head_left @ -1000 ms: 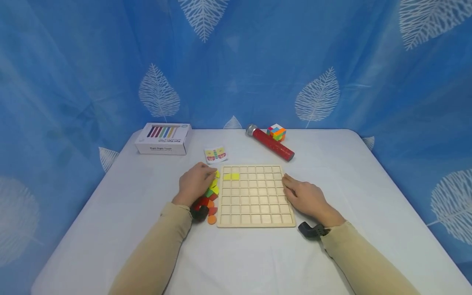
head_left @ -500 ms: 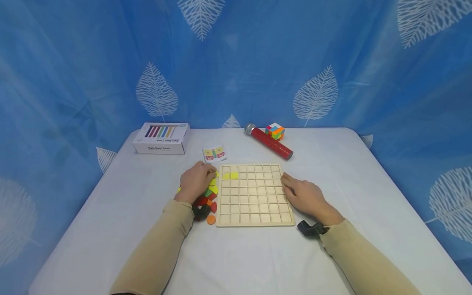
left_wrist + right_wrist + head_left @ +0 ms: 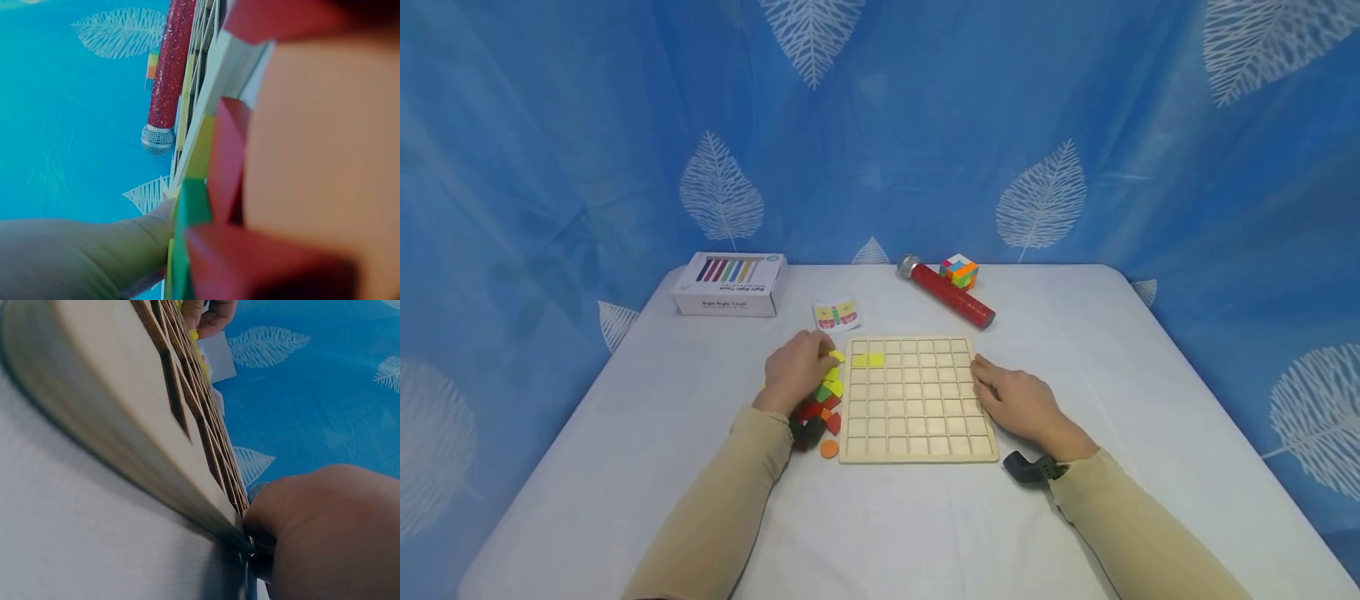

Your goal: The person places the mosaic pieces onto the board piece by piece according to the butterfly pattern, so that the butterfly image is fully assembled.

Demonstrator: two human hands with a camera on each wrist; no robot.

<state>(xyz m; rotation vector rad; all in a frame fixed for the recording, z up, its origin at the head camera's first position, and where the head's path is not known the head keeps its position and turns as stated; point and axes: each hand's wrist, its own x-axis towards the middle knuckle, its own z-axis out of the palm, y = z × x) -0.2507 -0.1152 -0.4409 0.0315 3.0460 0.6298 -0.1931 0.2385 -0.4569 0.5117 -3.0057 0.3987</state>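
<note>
A wooden grid board (image 3: 919, 400) lies on the table, with two yellow square tiles (image 3: 876, 360) in its upper left cells. At the board's left side my left hand (image 3: 793, 371) pinches a yellow piece (image 3: 837, 356) over a heap of coloured pieces. Green, red and orange pieces show by that wrist, among them a green piece (image 3: 192, 212) in the left wrist view; the hand and wrist cover part of the heap. My right hand (image 3: 1018, 402) grips the board's right edge near its upper corner, thumb and fingers at the rim.
Behind the board lies a card with a butterfly pattern (image 3: 836, 315). A white box (image 3: 728, 285) stands at the back left. Toward the back right lie a red microphone (image 3: 951, 293) and a puzzle cube (image 3: 959, 272). An orange disc (image 3: 829, 449) lies by the board's lower left corner.
My left fingertips have drawn slightly back from the board's upper left corner, and the yellow piece by them has shifted a little. My right hand stays at the board's edge.
</note>
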